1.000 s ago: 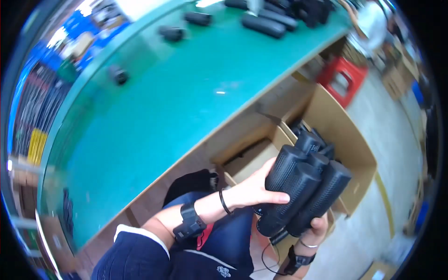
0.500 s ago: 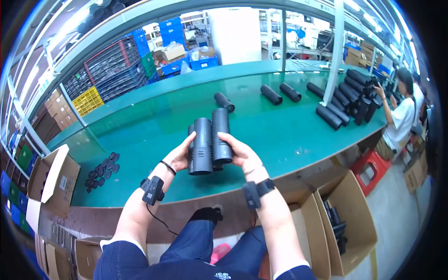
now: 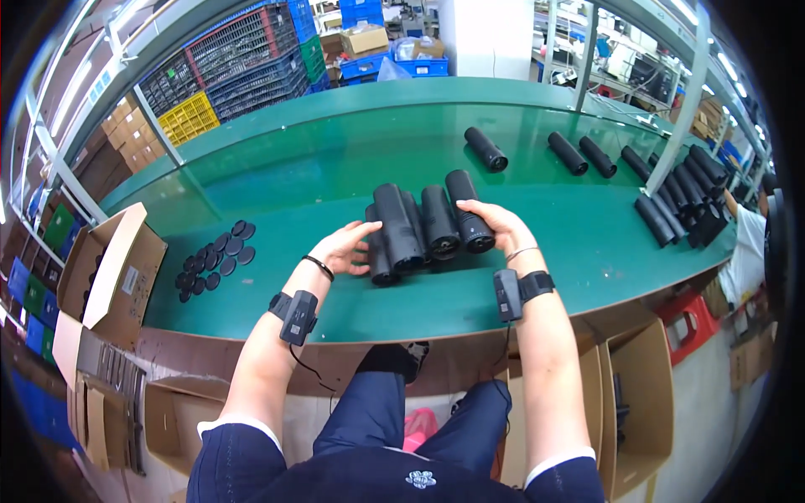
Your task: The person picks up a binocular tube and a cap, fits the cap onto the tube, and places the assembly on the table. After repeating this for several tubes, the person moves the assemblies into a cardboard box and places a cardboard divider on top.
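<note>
Several black ribbed plastic tubes lie side by side on the green tabletop point(image 3: 310, 302) in front of me. My left hand point(image 3: 345, 247) is open beside the leftmost black tube point(image 3: 381, 256), its fingers spread and the thumb at the upper side of the bundle. My right hand point(image 3: 501, 225) is closed around the upper part of the rightmost black tube point(image 3: 470, 214). Between them are a larger-looking black tube point(image 3: 397, 228) and another black tube point(image 3: 440, 222). Their near ends point toward me. The right hand's lower fingers are partly hidden behind its tube.
Black round caps point(image 3: 220, 260) are scattered at the left, near an open cardboard box point(image 3: 117, 268). More single tubes point(image 3: 486, 151) lie farther back. A pile of tubes point(image 3: 692, 189) is at the right, where a co-worker's white sleeve point(image 3: 745, 251) shows. Open cartons point(image 3: 641, 377) stand below the edge.
The tubes, held up between both hands before, are now down on the table and spread into a row. My left fingers have opened away from them. The view has shifted left.
</note>
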Available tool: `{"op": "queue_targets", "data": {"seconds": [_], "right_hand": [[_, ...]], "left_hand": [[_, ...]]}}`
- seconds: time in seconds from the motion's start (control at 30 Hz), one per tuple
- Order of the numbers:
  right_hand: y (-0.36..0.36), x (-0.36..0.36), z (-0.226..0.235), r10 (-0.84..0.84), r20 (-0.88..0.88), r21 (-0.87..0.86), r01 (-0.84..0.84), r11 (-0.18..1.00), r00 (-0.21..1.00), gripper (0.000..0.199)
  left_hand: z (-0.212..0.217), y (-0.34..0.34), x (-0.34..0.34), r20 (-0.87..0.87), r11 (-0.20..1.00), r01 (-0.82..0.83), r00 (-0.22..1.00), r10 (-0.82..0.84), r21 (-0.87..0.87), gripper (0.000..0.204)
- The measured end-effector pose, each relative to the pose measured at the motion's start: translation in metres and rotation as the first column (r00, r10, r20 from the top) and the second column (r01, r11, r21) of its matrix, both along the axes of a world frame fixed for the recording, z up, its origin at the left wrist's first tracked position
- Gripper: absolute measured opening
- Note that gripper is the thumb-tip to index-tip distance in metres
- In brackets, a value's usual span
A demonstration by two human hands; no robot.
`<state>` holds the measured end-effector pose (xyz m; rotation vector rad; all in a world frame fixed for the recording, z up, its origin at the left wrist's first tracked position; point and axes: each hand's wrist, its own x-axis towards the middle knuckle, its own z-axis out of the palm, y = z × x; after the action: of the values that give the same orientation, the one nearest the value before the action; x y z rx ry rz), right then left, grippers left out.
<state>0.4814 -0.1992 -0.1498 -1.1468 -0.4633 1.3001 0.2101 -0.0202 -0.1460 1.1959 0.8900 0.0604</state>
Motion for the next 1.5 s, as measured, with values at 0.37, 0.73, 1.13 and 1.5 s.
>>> {"op": "queue_targets", "data": {"seconds": [0.37, 0.73, 1.13, 1.5], "right_hand": [[-0.019, -0.006, -0.025, -0.119, 0.808, -0.151, 0.399, 0.904, 0.577, 0.099], [-0.158, 0.014, -0.044, -0.123, 0.845, 0.014, 0.209, 0.978, 0.521, 0.07], [-0.586, -0.142, -0.349, -0.985, 0.16, -0.394, 0.919, 0.001, 0.07, 0.041], [-0.605, -0.342, -0.59, -0.88, 0.267, -0.871, 0.49, -0.045, 0.394, 0.022]], "left_hand": [[0.001, -0.024, -0.003, -0.063, 0.87, -0.048, 0.994, 0.09, 0.491, 0.101], [-0.035, 0.0, 0.001, 0.118, 0.778, -0.076, 0.993, 0.002, 0.624, 0.07], [-0.047, -0.053, -0.033, 0.281, 0.676, -0.428, 0.904, 0.323, 0.599, 0.069], [-0.081, -0.085, -0.061, 0.279, 0.302, -0.423, 0.863, 0.421, 0.854, 0.061]]}}
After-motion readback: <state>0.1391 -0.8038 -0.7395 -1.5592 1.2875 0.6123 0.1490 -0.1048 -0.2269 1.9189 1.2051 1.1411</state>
